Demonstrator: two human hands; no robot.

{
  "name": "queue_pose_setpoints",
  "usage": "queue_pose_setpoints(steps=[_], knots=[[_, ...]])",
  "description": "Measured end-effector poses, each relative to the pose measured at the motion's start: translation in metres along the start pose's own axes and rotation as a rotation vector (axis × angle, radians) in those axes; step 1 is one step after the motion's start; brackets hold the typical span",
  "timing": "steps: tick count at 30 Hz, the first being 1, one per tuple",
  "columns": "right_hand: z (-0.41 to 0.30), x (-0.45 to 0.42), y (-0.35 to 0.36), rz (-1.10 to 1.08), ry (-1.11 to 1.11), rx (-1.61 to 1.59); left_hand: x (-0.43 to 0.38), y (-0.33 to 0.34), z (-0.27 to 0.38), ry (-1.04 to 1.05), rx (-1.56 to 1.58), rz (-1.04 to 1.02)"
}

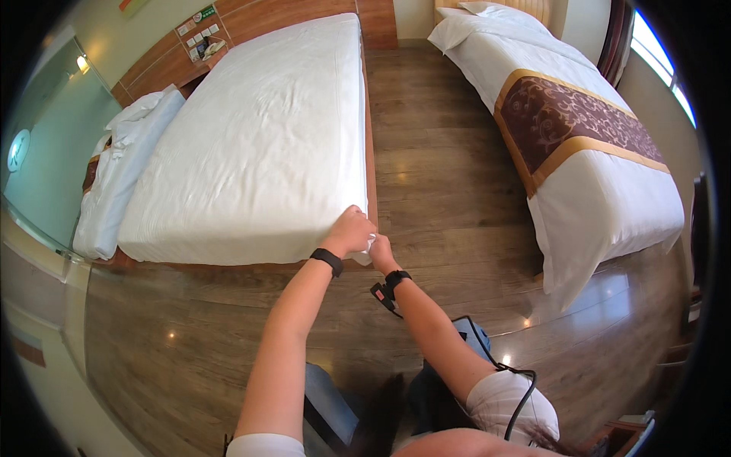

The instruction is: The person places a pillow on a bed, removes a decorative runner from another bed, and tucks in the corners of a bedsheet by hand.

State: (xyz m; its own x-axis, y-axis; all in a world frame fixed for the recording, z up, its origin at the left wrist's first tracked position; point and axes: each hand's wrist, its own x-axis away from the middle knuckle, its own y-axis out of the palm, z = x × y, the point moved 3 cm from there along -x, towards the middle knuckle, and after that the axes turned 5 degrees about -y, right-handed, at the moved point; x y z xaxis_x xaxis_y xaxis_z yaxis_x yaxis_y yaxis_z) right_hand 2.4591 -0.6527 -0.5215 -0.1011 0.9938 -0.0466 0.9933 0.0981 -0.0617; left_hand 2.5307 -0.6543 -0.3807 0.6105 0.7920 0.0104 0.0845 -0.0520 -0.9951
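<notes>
A white sheet (257,143) covers the large bed in front of me, with wrinkles across its top. At the bed's near right corner, my left hand (351,229) grips the sheet, its fingers curled over the mattress edge. Just to its right and slightly lower, my right hand (382,252) pinches a bunched bit of the same sheet. The two hands almost touch, and the mattress corner beneath them is mostly hidden. Below the hands a short flap of sheet hangs over the wooden bed base (372,171). Each wrist wears a black band.
To the right stands a made bed with a brown and gold bed runner (577,125). Wood flooring (434,160) runs between the beds. Left of the large bed is a narrower mattress (128,188) with crumpled linen, near a frosted glass panel (54,137). A black cable (522,400) runs along my right arm.
</notes>
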Motion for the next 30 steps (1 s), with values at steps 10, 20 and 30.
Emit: queue_pose_setpoints(steps=[10, 20, 30], knots=[[0.018, 0.017, 0.009, 0.006, -0.093, 0.279, 0.009, 0.009, 0.003, 0.035, -0.107, -0.024], [0.056, 0.008, -0.014, 0.098, -0.26, 0.354, -0.007, 0.043, -0.009, 0.063, -0.085, 0.101], [0.024, 0.026, 0.002, -0.08, -0.22, 0.506, 0.06, 0.073, 0.019, -0.527, 0.751, 0.066]])
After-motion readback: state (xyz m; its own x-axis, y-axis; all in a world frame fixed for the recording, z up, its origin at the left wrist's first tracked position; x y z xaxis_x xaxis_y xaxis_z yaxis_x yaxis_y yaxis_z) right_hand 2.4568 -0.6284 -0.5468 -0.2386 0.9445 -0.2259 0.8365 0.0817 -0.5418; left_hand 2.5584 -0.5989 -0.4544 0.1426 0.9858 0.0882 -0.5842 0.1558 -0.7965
